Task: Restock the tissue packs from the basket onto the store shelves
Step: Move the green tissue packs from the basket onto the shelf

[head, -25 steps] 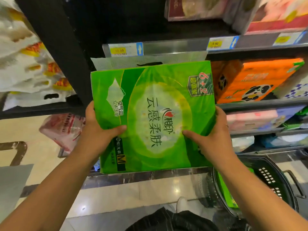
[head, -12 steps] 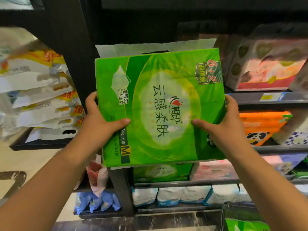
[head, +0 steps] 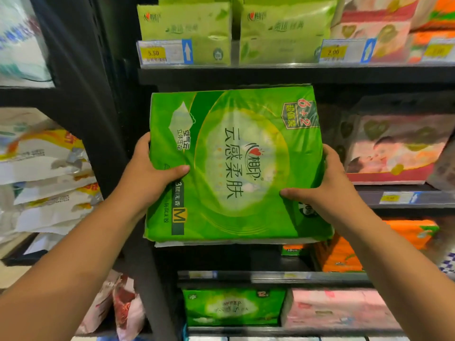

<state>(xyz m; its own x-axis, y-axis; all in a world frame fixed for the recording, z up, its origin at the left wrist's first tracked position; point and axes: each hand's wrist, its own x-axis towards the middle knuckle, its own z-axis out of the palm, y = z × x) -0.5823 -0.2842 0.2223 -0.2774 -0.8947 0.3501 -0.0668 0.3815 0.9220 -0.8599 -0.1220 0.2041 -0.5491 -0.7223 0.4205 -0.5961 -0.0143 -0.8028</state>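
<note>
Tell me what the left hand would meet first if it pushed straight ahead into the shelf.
Probably nothing soon: the left hand, gripping the green tissue pack, points into a dark gap beside the black upright. The gap looks free, but its depth is unclear.

green tissue pack (head: 234, 166) | raised from basket level | now at upper shelf

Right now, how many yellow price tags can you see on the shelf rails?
4: one reading 5.50 on the top rail's left, one reading 2.00 further right, a blurred one at its far right, and one on the middle rail. Others may be hidden.
</note>
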